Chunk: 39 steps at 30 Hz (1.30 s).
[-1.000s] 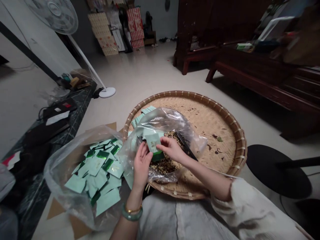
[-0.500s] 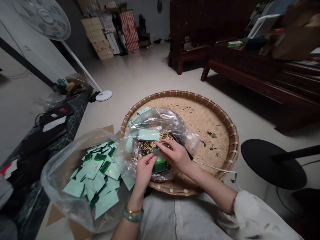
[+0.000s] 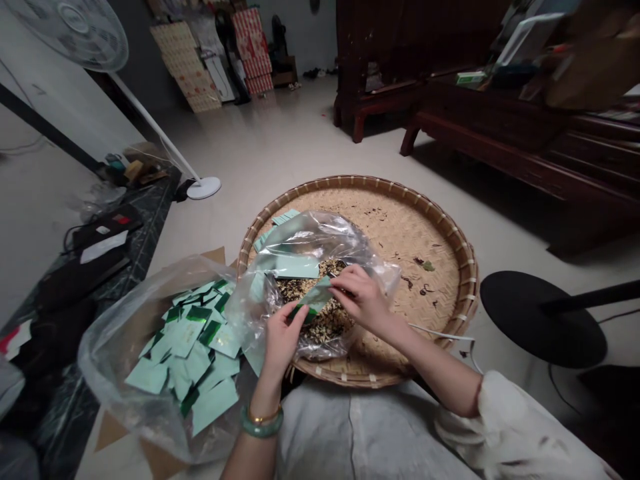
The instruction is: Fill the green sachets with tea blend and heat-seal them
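Both hands hold one small pale-green packet (image 3: 314, 299) over a clear plastic bag (image 3: 320, 240) of dried loose tea (image 3: 325, 323). My left hand (image 3: 281, 337) pinches the packet's lower left end. My right hand (image 3: 361, 297) grips its upper right end with curled fingers. The packet lies tilted, nearly flat. The bag rests on the near left part of a round woven bamboo tray (image 3: 450, 233). A second clear bag (image 3: 125, 333) full of several matching green packets (image 3: 195, 353) sits to the left of my left hand.
A few loose packets (image 3: 285, 217) lie on the tray behind the bag, with tea scraps (image 3: 425, 267) on its right side. A standing fan (image 3: 200, 188) is at back left, dark wooden furniture (image 3: 500, 133) at back right, a black round base (image 3: 543, 317) to the right.
The packet went from upright in front of me down into the tea bag, then tilted to nearly flat. Both hands kept hold of it and shifted slightly.
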### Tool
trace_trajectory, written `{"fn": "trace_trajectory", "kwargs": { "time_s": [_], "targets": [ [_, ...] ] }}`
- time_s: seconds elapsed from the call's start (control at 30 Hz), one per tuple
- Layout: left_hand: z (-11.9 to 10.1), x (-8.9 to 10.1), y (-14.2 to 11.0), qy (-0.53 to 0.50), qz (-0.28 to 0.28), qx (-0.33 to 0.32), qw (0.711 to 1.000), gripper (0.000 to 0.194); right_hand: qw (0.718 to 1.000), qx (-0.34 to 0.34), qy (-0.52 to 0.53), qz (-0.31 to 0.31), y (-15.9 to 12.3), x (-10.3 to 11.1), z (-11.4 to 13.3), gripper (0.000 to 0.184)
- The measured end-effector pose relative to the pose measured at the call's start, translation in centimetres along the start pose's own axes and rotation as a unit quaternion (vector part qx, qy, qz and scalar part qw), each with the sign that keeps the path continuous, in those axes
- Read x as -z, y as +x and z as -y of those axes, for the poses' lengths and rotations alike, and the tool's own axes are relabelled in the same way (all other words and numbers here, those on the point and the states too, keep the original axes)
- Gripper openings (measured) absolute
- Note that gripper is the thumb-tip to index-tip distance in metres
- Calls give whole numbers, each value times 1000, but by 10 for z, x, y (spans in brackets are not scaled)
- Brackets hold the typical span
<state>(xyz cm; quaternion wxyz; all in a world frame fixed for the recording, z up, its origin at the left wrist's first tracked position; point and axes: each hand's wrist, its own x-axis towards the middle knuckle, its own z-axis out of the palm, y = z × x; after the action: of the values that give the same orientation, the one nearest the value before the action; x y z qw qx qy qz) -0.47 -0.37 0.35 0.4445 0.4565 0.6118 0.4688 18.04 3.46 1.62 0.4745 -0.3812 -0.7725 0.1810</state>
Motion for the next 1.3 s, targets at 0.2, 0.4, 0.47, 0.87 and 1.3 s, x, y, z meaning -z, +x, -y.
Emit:
{"fn": "trace_trajectory", "kwargs": {
  "time_s": [0.2, 0.4, 0.47, 0.87, 1.3],
  "targets": [
    [6, 2, 4, -23, 7, 7, 1000, 33, 995, -72, -8, 73, 3, 9, 1, 15],
    [3, 1, 1, -32, 36, 22, 999, 36, 983, -152, 48, 95, 4, 14, 4, 11],
    [5, 1, 1, -27, 46, 19, 998, 35, 957, -215, 127, 145, 4, 14, 4, 12],
    [1, 0, -1, 316, -78, -340, 882, 54, 901, -296, 220, 227, 2, 7, -12, 40],
    [9, -8, 4, 309, 3, -343, 887, 53, 880, -263, 317, 239, 10, 9, 2, 40]
  ]
}}
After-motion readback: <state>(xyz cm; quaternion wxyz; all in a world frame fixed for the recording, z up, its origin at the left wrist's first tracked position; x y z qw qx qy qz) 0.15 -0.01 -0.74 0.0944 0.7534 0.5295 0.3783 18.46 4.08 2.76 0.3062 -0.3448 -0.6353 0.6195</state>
